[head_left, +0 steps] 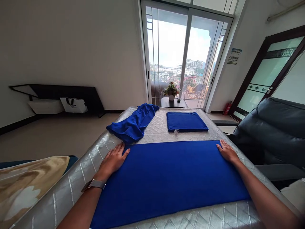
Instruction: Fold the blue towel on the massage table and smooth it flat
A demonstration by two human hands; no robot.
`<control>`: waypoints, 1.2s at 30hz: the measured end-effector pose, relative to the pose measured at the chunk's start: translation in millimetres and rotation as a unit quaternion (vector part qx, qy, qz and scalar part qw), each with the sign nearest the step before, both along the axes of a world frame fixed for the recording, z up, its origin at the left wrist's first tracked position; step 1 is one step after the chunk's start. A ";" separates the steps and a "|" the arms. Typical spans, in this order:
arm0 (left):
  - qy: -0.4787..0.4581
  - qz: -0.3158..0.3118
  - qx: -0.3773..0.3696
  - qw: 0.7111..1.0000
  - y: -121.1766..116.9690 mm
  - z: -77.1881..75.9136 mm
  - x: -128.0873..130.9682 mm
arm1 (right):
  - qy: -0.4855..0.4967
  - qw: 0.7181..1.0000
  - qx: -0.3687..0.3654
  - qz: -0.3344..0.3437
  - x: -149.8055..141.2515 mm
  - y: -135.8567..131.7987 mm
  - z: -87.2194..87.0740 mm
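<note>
Long blue towel lies flat on a silver quilted mattress, folded into a wide strip running crosswise near the mattress's near end. Left hand sits flat, palm down, at the strip's far left corner, fingers spread, partly on the towel and partly on the mattress. Right hand is flat at the far right corner, fingers on the towel edge. Neither hand is clamped on anything; both are open and well apart, with the strip's full width between them. Wristwatch on the left wrist.

Further along the mattress, crumpled blue towel lies in a loose heap on the left, just beyond the strip and near the left hand. Folded blue towel sits in a neat rectangle on the right, with a small white tag at its near edge. The two are just apart.

Left of the mattress: beige patterned cushion. Right: dark grey leather sofa. Ahead, potted plant on a small dark table in front of a glass sliding door. Red fire extinguisher by the wall, frosted-glass door on the right, white paper bag on the floor by the left wall.
</note>
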State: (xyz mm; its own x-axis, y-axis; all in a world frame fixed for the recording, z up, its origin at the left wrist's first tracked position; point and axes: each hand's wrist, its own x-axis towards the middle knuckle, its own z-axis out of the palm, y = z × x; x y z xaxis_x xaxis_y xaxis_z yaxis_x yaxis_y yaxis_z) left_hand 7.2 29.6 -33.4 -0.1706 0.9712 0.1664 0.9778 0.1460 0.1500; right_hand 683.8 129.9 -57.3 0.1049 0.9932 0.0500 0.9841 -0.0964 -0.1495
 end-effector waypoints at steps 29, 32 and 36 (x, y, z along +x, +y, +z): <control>0.023 -0.012 0.009 1.000 -10.1 7.0 39.8 | -0.009 1.000 0.022 0.003 4.0 1.6 -3.5; 0.023 -0.015 0.008 1.000 -10.8 7.8 39.6 | -0.007 1.000 0.019 0.005 3.3 1.2 -2.8; 0.021 -0.017 0.005 1.000 -11.5 9.3 40.3 | -0.003 1.000 0.018 0.003 2.6 1.1 -3.0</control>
State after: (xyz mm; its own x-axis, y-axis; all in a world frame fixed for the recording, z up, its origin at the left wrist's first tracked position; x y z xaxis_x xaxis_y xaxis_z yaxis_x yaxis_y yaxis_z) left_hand 47.5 18.1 -24.1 -0.1295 0.9747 0.1824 0.9877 0.1106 0.1102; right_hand 686.5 130.9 -60.3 0.0983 0.9915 0.0857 0.9854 -0.0850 -0.1476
